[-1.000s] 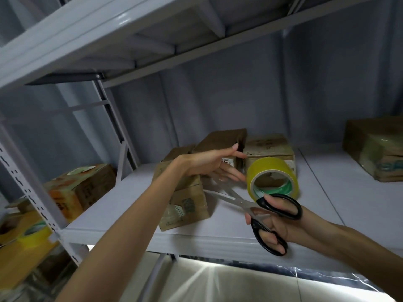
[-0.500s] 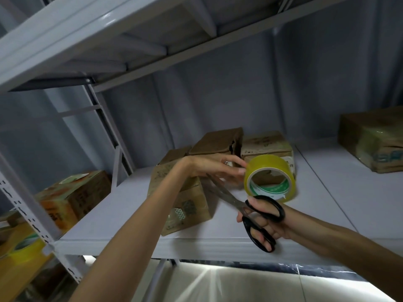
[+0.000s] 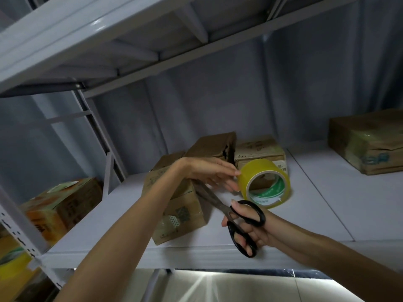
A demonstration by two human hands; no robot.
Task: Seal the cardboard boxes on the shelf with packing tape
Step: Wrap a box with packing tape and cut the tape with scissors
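A yellow packing tape roll stands on edge on the white shelf, in front of a taped cardboard box. My left hand reaches across a small brown box, and its straight fingertips touch the roll's left side. My right hand grips black-handled scissors near the shelf's front edge. Their closed blades point up-left under my left hand. A dark box with a torn edge lies behind the small one.
A larger taped box sits at the far right of the shelf. An orange printed box lies in the left bay behind the perforated upright. The upper shelf hangs low overhead. Another yellow roll is at lower left.
My left hand has stretched rightward until its fingertips reach the tape roll. The scissors in my right hand have closed and shifted slightly left.
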